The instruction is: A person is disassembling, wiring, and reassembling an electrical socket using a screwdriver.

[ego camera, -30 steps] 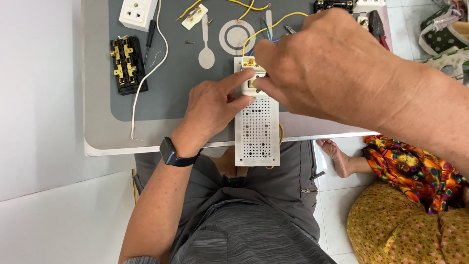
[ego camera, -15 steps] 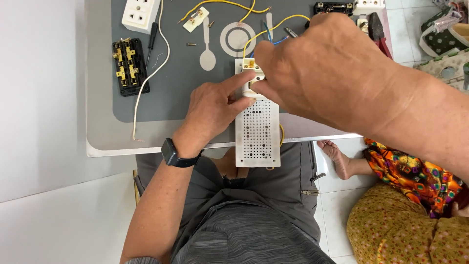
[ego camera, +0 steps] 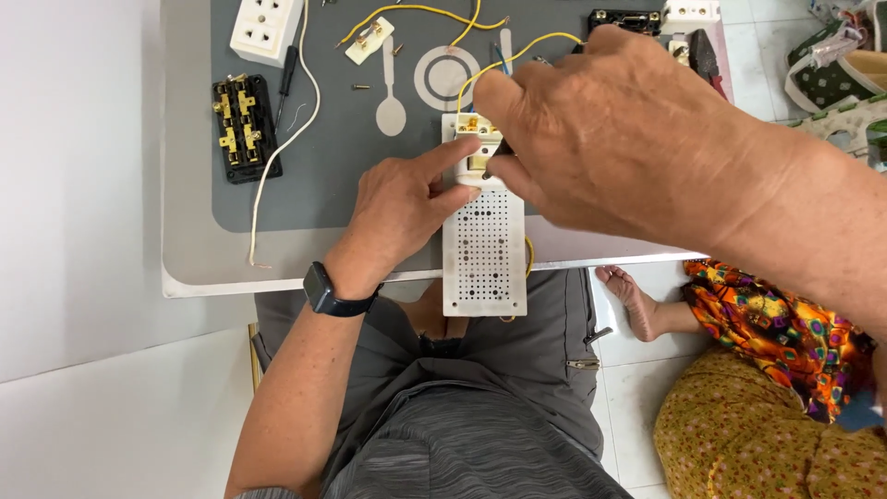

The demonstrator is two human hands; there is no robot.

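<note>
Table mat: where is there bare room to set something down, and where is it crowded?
Bare grey mat lies below the black terminal block, between the white cord and the left hand. The far edge is crowded: white socket, yellow wires, screws, and both hands, right hand, over the perforated board.

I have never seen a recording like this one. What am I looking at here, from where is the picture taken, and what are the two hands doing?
The picture comes from a camera on a person's head, looking down at their own hands and lap. There is no machine. The left hand, with a dark watch on its wrist, steadies a white perforated board at the edge of a grey table. The right hand holds something small and dark at a pale switch part on the board's top; it is too hidden to name. Yellow wire runs there. Also on the table: a white socket and a black block with brass contacts. Another person sits at the right.
</note>
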